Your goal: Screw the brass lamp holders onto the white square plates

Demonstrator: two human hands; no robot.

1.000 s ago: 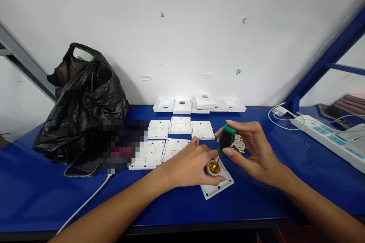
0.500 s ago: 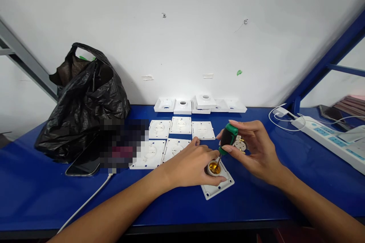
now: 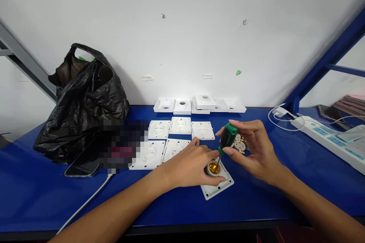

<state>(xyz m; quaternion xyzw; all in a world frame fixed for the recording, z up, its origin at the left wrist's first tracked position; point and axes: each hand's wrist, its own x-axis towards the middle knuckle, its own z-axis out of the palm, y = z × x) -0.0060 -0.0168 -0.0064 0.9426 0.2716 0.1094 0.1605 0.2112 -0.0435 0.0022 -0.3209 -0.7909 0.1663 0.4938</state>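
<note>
My left hand point(image 3: 190, 165) grips a white square lamp-holder base point(image 3: 218, 187) with a brass socket point(image 3: 213, 168) that lies on the blue table point(image 3: 256, 201). My right hand point(image 3: 254, 152) holds a green-and-black screwdriver point(image 3: 227, 138) upright, its tip down inside the brass socket. The same hand also keeps a small white part with brass contacts point(image 3: 240, 143) tucked behind the handle.
Five white plates point(image 3: 175, 136) lie in two rows behind my left hand, with more white bases point(image 3: 199, 104) along the wall. A black plastic bag point(image 3: 82, 102) and a phone on a cable point(image 3: 82, 165) sit at left. A power strip point(image 3: 330, 138) lies at right.
Almost nothing has moved. My right hand has shifted the screwdriver handle very slightly while its tip stays in the socket. My left hand keeps its hold.
</note>
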